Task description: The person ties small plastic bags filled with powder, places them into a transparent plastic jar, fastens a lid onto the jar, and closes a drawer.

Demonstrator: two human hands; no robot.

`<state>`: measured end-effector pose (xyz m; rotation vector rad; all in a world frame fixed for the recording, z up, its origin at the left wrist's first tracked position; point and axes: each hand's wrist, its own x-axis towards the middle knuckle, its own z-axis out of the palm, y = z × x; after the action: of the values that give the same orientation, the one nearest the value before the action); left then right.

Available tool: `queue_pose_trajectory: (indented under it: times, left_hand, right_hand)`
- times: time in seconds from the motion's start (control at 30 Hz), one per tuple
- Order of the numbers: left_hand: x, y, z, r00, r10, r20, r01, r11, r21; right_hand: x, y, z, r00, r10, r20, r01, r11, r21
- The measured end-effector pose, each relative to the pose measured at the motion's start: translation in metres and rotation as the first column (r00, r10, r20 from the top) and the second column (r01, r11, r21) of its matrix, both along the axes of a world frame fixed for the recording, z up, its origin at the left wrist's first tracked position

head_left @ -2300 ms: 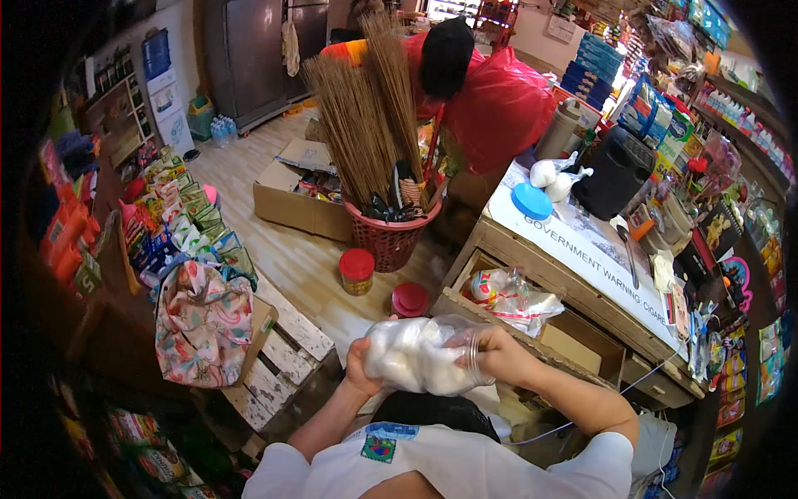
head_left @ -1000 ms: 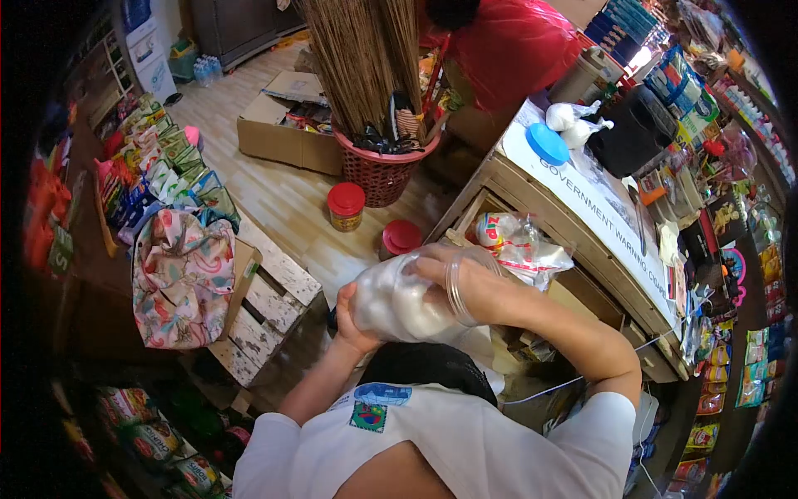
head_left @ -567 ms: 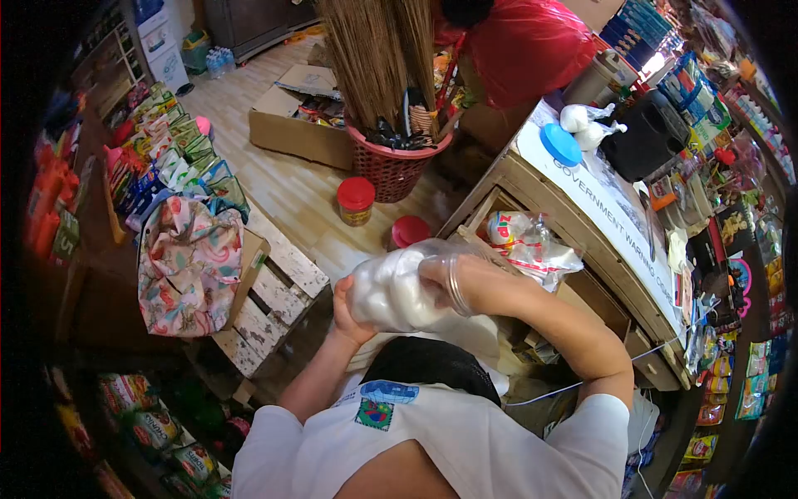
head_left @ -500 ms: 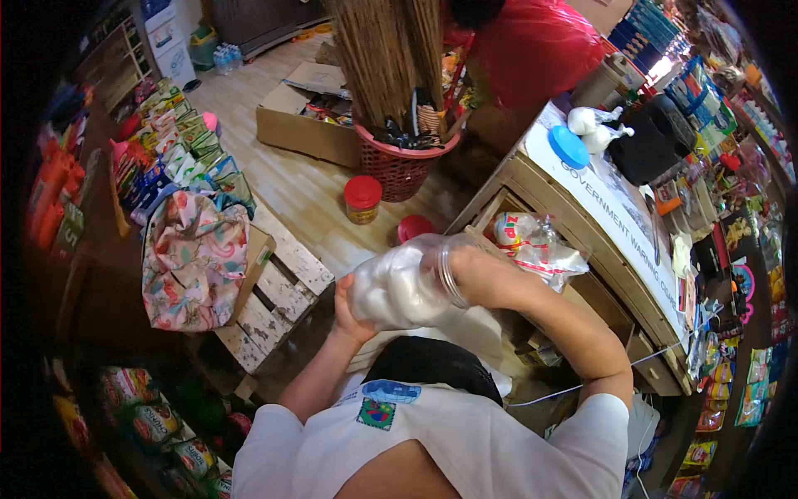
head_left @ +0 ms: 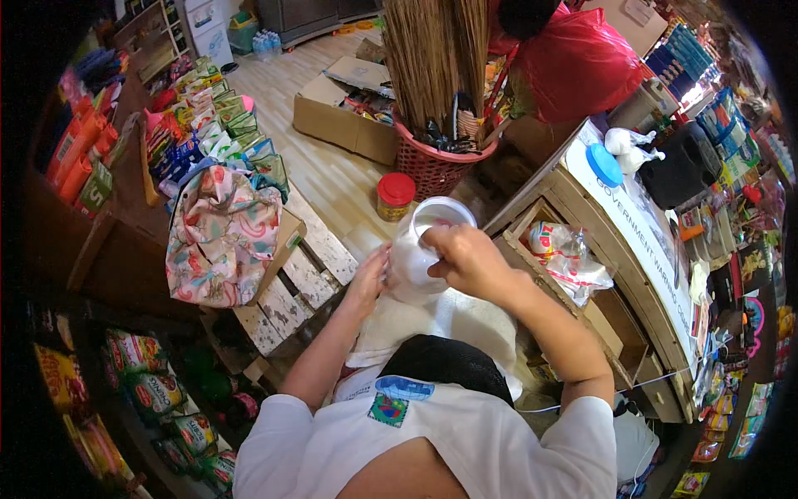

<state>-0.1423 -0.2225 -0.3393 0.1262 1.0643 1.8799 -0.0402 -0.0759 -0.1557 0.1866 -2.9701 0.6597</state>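
Observation:
My left hand (head_left: 370,279) is wrapped round the side of a clear plastic jar (head_left: 407,268) above my lap, its round mouth tipped upward. White contents show cloudily through the jar wall. At the mouth, my right hand (head_left: 472,256) has its fingers curled in over the rim. Those fingertips are partly hidden, and I cannot make out what they grip. A blue lid (head_left: 604,165) lies on the counter to the right, beside knotted white plastic bags (head_left: 633,151).
An open drawer (head_left: 615,328) with a plastic packet (head_left: 569,254) juts out at right. Ahead stand a red-lidded tub (head_left: 396,198), a red basket of brooms (head_left: 428,158) and a cardboard box (head_left: 345,125). A floral bag (head_left: 224,237) rests on the slatted bench (head_left: 303,283) at left.
The jar has turned from lying sideways to mouth up. My right hand, earlier deep inside the mouth, has drawn back to the rim. The view has shifted a little.

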Motion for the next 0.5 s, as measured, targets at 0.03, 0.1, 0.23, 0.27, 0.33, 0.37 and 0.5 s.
queue_pose_trajectory:
  times: [0.03,0.1,0.23,0.27,0.33,0.37,0.5]
  left_hand:
    - [-0.006,-0.005,0.012,0.971,0.005,-0.24,-0.018,0.998,-0.053]
    - [-0.017,-0.013,0.037,0.846,-0.016,-0.533,0.034,0.999,0.025]
    - [-0.017,-0.014,0.097,0.439,-0.177,-0.881,0.206,0.974,-0.093]
    - [-0.018,-0.009,0.101,0.274,-0.224,-0.935,0.192,0.966,-0.175]
    - [-0.017,0.002,0.103,0.115,-0.268,-0.957,0.124,0.959,-0.254]
    - [-0.011,0.008,0.099,0.13,-0.262,-0.956,0.089,0.964,-0.252]
    - [0.009,0.029,0.094,0.091,-0.169,-0.981,0.019,0.986,-0.168]
  right_hand:
    - [0.0,0.001,-0.009,0.999,0.04,-0.034,-0.038,0.998,0.05]
    - [0.005,0.0,-0.027,0.999,0.038,-0.036,-0.035,0.997,0.075]
    - [0.008,0.008,-0.034,1.0,0.024,0.006,-0.025,0.997,0.066]
    - [0.008,0.01,-0.031,0.995,0.016,0.098,-0.019,1.0,0.021]
    - [0.0,0.021,-0.013,0.964,0.001,0.264,0.015,0.998,-0.058]
    - [-0.004,0.03,-0.012,0.971,0.062,0.233,-0.034,0.992,-0.12]
    - [-0.033,0.06,-0.032,0.758,0.234,0.608,-0.287,0.958,-0.01]
